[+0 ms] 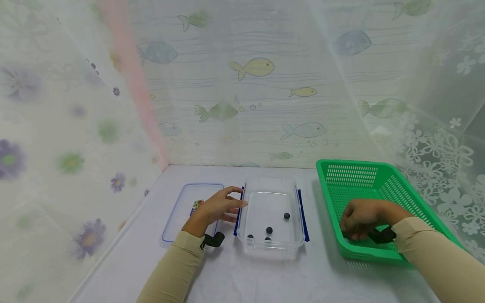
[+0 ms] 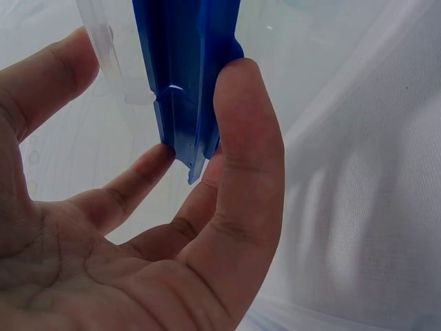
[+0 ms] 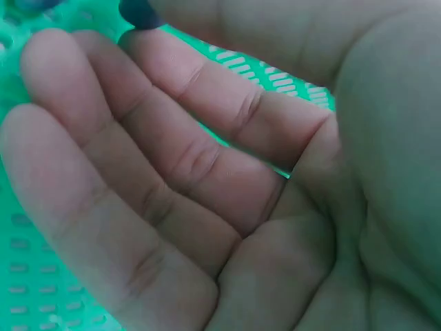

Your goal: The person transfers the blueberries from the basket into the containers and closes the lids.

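A clear plastic container point(image 1: 265, 210) with blue side latches stands in the middle of the table, several small dark balls point(image 1: 286, 216) lying inside. My left hand point(image 1: 223, 205) is at its left side, fingers spread and the thumb at the rim. In the left wrist view, fingertips touch the hanging blue latch point(image 2: 186, 76). Down inside the green basket point(image 1: 350, 187), my right hand point(image 1: 361, 216) has its fingers pointing at the basket floor. The right wrist view shows a dark ball point(image 3: 141, 12) pinched between thumb and index finger, partly cut off by the frame edge.
A clear lid point(image 1: 176, 216) with a blue seal and a colourful label lies left of the container, partly behind the left hand. The basket stands on the right with raised, perforated walls. Printed curtains hang behind and along both sides of the white-covered table.
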Tool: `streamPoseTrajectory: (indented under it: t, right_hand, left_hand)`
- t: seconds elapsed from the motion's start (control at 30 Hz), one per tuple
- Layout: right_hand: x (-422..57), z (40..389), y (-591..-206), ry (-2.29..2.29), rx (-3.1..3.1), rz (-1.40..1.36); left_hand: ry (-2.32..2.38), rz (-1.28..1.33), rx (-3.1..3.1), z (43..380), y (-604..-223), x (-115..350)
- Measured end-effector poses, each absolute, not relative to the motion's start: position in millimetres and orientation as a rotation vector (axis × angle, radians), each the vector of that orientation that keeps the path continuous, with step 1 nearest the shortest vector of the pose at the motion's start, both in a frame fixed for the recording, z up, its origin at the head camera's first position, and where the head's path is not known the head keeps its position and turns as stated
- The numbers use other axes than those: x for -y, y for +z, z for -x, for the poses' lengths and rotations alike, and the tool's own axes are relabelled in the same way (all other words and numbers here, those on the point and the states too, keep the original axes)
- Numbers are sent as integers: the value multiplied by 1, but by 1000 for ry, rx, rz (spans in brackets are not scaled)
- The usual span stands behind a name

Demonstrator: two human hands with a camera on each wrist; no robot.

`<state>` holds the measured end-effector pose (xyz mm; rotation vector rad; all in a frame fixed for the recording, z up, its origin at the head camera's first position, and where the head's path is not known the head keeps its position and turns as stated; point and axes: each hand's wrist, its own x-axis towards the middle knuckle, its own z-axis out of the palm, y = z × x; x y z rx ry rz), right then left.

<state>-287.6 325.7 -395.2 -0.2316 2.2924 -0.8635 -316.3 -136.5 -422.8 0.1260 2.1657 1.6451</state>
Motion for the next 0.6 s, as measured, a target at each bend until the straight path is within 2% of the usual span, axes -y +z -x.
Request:
streamPoseTrajectory:
  t: [0.6]
  right_hand:
    - [-337, 296, -372, -1067, -2231, 269]
  left_hand:
    - [1649, -115, -2156, 317, -425, 136]
